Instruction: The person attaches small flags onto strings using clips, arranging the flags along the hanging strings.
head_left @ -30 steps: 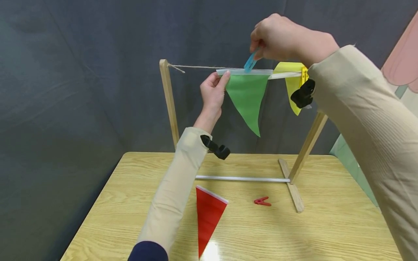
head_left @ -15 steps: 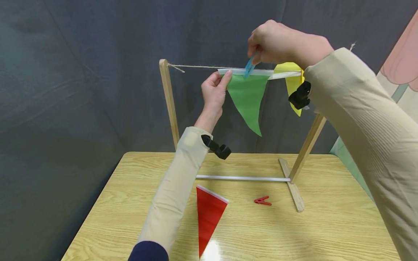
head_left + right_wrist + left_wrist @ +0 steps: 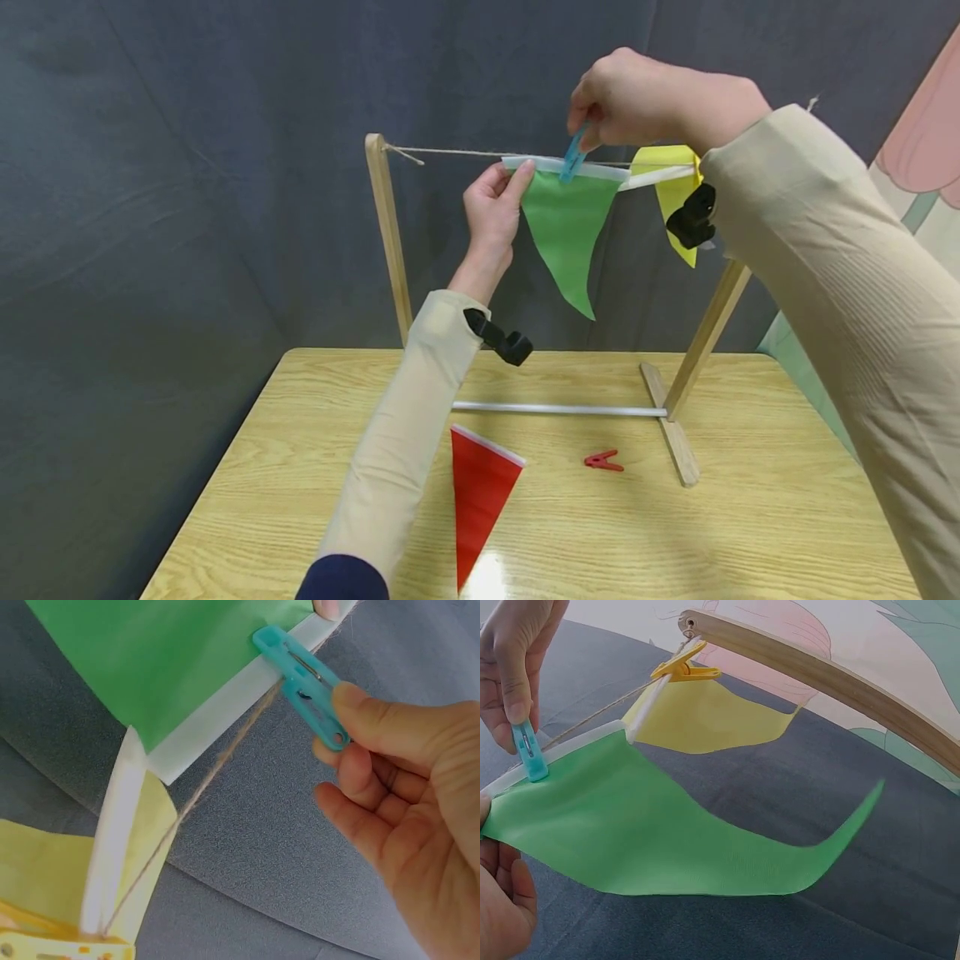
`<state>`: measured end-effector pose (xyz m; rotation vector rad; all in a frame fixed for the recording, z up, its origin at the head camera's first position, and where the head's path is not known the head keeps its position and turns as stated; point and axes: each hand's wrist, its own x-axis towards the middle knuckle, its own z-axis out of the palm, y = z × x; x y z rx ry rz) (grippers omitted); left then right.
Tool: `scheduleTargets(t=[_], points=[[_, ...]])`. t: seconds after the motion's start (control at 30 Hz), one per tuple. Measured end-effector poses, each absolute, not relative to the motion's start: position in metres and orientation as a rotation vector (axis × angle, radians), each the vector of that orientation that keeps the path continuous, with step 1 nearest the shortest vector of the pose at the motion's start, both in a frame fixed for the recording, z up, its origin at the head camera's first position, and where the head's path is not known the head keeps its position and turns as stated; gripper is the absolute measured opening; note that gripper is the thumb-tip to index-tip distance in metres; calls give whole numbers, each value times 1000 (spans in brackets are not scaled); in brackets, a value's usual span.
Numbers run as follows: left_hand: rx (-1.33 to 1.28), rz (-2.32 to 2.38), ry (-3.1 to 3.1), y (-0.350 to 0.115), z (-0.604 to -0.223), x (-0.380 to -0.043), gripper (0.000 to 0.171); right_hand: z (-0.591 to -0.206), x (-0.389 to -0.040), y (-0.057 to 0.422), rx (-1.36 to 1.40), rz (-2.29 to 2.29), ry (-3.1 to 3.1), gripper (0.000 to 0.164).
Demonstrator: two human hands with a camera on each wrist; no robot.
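A green triangular pennant with a white top band hangs along the twine. My left hand pinches the band near its left end, thumb in front. With thumb and fingers my right hand pinches a blue clothespin, whose jaws straddle the band near its middle. In the right wrist view the blue clothespin crosses both the white band and the twine. To the right, a yellow pennant hangs from the twine, held by a yellow clothespin.
A wooden frame with a left post and a right post carries the twine. A white rod joins its base. On the table lie a red pennant and a red clothespin.
My right hand has moved down and slightly left, bringing the blue clothespin lower over the white band. My left hand has shifted slightly right; the green pennant's tip has swung.
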<state>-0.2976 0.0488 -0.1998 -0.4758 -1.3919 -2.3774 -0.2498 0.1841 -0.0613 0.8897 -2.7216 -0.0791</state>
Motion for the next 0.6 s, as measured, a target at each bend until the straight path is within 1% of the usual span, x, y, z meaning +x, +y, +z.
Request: scheduleTargets(t=[0.27, 0.43, 0.6], points=[[-461, -2364, -1419, 47, -202, -299, 14, -67, -248, 183, 775, 44, -2778, 30], [-464, -2365, -1424, 47, -205, -299, 16, -72, -248, 184, 760, 95, -2746, 30], [-470, -2369, -1412, 48, -204, -299, 16, -72, -248, 185, 776, 95, -2716, 23]])
